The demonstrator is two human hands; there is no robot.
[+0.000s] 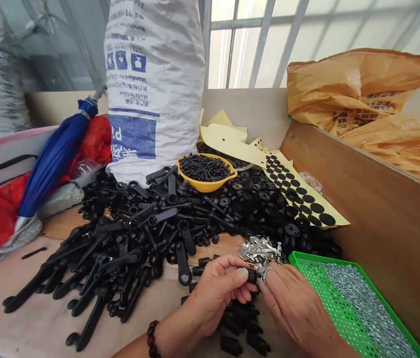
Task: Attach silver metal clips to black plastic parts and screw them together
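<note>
My left hand (215, 296) pinches a short black plastic cylinder (252, 276) between thumb and fingers. Against its right end are the closed fingertips of my right hand (295, 303); what they grip, if anything, is hidden behind them. Just beyond both hands lies a small heap of shiny metal clips (259, 247). Several similar black cylinders (231, 344) lie under and in front of my hands. To the right, a green perforated tray (316, 286) holds many small silvery metal pieces (362, 298).
Black plastic handles (98, 303) spread across the left and middle of the table. Behind them sits a yellow bowl (204, 187) of black screw-like parts. Yellow sheets with black round stickers (308, 199) lie by the wooden side board (381, 228). A white sack (157, 74) and blue umbrella (55, 154) stand behind.
</note>
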